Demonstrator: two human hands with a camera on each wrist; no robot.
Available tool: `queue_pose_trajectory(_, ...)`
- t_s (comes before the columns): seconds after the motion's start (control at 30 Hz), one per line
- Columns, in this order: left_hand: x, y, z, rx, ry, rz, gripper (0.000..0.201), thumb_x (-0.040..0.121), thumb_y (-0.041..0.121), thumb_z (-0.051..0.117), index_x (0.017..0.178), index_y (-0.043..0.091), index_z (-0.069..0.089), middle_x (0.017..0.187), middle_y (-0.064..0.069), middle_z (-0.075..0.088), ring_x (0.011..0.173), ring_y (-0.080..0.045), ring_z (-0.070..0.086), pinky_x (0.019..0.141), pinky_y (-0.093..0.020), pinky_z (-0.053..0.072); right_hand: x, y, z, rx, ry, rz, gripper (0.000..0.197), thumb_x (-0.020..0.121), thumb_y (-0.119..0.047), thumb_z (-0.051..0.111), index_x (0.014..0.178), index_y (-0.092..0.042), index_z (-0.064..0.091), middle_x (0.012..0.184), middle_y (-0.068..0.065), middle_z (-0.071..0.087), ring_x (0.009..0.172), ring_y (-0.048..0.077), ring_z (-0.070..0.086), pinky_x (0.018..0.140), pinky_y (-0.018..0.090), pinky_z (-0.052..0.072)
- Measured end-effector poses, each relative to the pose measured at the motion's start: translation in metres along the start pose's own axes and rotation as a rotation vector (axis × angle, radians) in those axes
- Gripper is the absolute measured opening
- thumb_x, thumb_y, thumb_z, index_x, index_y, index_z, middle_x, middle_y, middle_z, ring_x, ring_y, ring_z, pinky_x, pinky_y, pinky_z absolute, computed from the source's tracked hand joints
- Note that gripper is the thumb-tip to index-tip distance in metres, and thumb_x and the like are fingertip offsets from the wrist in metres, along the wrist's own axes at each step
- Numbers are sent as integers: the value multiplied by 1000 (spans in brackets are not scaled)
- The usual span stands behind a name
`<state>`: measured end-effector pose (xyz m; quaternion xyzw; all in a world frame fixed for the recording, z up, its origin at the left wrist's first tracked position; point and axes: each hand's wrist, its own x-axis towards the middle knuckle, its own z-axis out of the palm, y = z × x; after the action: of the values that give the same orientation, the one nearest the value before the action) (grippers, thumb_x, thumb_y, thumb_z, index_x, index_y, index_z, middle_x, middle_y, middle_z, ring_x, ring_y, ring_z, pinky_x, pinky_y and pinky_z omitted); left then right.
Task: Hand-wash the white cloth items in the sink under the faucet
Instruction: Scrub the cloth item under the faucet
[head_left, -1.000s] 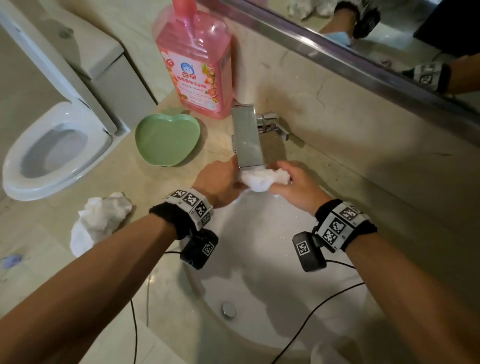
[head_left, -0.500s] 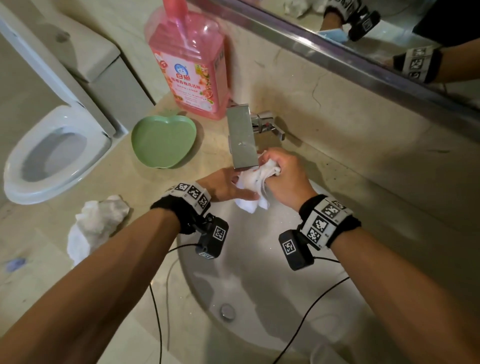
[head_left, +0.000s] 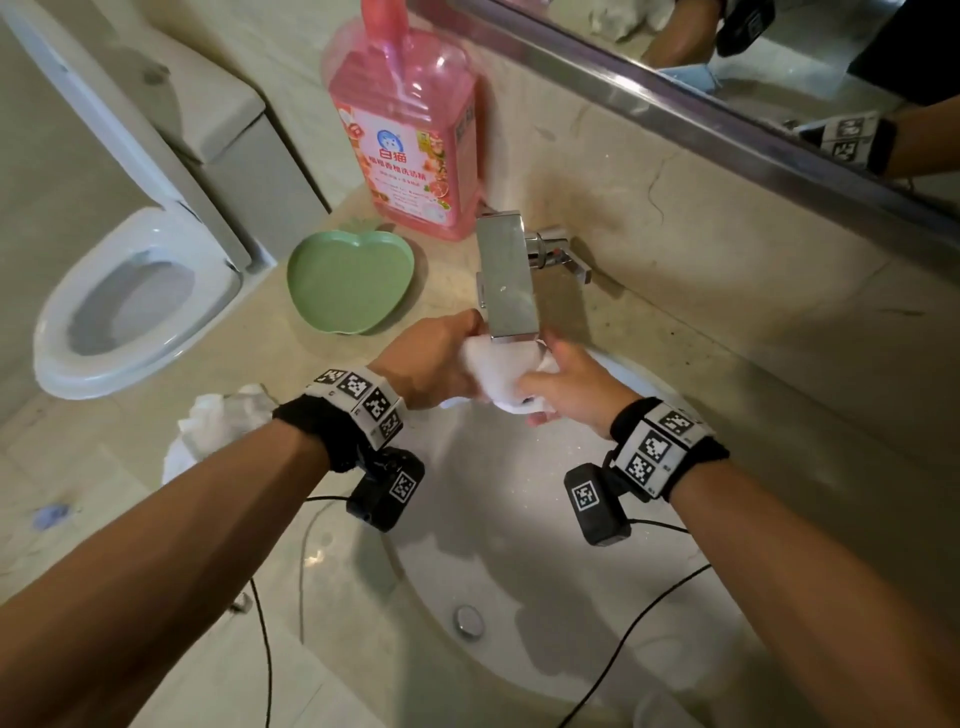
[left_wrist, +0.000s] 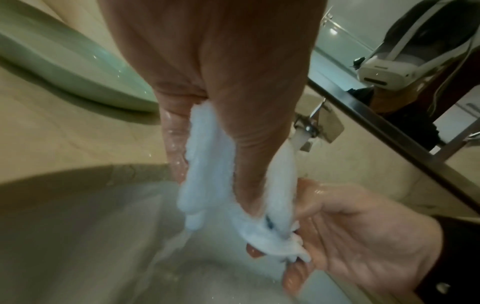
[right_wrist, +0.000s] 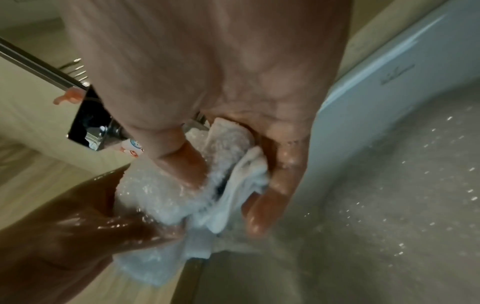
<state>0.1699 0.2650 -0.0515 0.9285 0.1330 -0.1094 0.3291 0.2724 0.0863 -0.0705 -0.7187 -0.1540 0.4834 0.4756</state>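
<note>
A wet white cloth (head_left: 501, 374) is bunched between both hands just under the square chrome faucet (head_left: 506, 275), above the back of the white sink (head_left: 519, 519). My left hand (head_left: 441, 358) grips its left side; in the left wrist view the cloth (left_wrist: 207, 164) hangs between thumb and fingers while water runs from the spout (left_wrist: 301, 139). My right hand (head_left: 561, 384) pinches the right end, thumb pressed into the cloth (right_wrist: 221, 185). A second crumpled white cloth (head_left: 218, 421) lies on the counter to the left.
A pink detergent bottle (head_left: 410, 130) stands behind a green apple-shaped dish (head_left: 350, 280) left of the faucet. A toilet (head_left: 130, 291) lies beyond the counter's left edge. The mirror (head_left: 779, 67) runs along the back wall. The drain plug (head_left: 467, 621) sits at the sink bottom; cables cross the basin.
The cloth has been gathered back into a tight bunch under the faucet. My left hand moved up and onto it; my right hand slid lower and rightward.
</note>
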Motion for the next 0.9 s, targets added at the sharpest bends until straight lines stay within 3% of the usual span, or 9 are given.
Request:
queue_pose_trajectory(0.13, -14, -16, -17, -60, -138, -193, 42, 76, 40, 76, 102, 26, 47, 94, 6, 61, 83, -17, 59, 64, -29, 43, 10, -14, 18, 7, -12, -70, 45, 84, 4, 69, 105, -35, 65, 103, -7, 72, 89, 19, 72, 64, 41, 63)
queue_pose_trajectory(0.23, -18, -27, -17, -258, -266, -343, 53, 81, 34, 76, 121, 23, 43, 118, -1, 63, 103, -20, 61, 91, -37, 49, 13, -23, 23, 11, 42, -117, 40, 75, 12, 77, 90, -24, 71, 86, -10, 76, 86, 17, 71, 69, 30, 62)
queue_pose_trajectory(0.33, -14, -22, -9, -308, -333, -360, 71, 79, 35, 78, 138, 22, 40, 128, -2, 61, 111, -23, 61, 101, -41, 47, 11, -28, 22, -41, 80, -132, 41, 73, 15, 75, 104, -12, 70, 103, 8, 74, 104, 26, 69, 88, 37, 60)
queue_pose_trajectory(0.43, -1, -12, 6, -220, -333, -310, 60, 75, 42, 79, 127, 24, 55, 123, -1, 64, 103, -19, 60, 92, -31, 46, 1, -27, 9, 57, 56, -77, 42, 78, 20, 57, 111, -5, 67, 117, 23, 67, 113, 39, 62, 96, 53, 54)
queue_pose_trajectory(0.57, 19, 5, 22, -276, -207, -219, 66, 73, 30, 81, 134, 20, 56, 122, -1, 65, 108, -20, 62, 95, -30, 49, -11, -26, -11, 117, 181, -87, 42, 77, 19, 55, 107, -9, 61, 113, 18, 63, 101, 34, 64, 67, 33, 62)
queue_pose_trajectory(0.73, 33, 18, 21, -427, -98, -143, 62, 74, 26, 85, 129, 27, 57, 103, 16, 61, 81, 8, 54, 66, 4, 39, -11, -24, -24, 105, 408, -136, 90, 72, 13, 64, 146, -30, 34, 123, 10, 57, 104, 30, 64, 81, 51, 61)
queue_pose_trajectory(0.77, 33, 17, 17, -469, -121, -154, 63, 76, 29, 84, 133, 27, 57, 109, 13, 63, 84, 7, 55, 73, 1, 42, -11, -24, -25, 57, 415, -143, 93, 71, 8, 66, 148, -33, 33, 126, 9, 57, 105, 29, 64, 84, 52, 60)
queue_pose_trajectory(0.83, 29, 12, 10, -514, -200, -189, 63, 78, 29, 81, 135, 29, 55, 126, 7, 64, 101, -5, 60, 95, -23, 47, -12, -24, -21, 2, 423, -143, 92, 69, -1, 70, 148, -33, 36, 129, 5, 56, 106, 25, 64, 85, 49, 59)
queue_pose_trajectory(0.9, 24, 8, 6, -466, -257, -216, 66, 76, 25, 81, 136, 28, 54, 128, 4, 63, 114, -15, 59, 102, -31, 42, -13, -23, -12, -54, 422, -155, 87, 69, -6, 71, 144, -34, 37, 123, -1, 58, 99, 15, 64, 78, 36, 60)
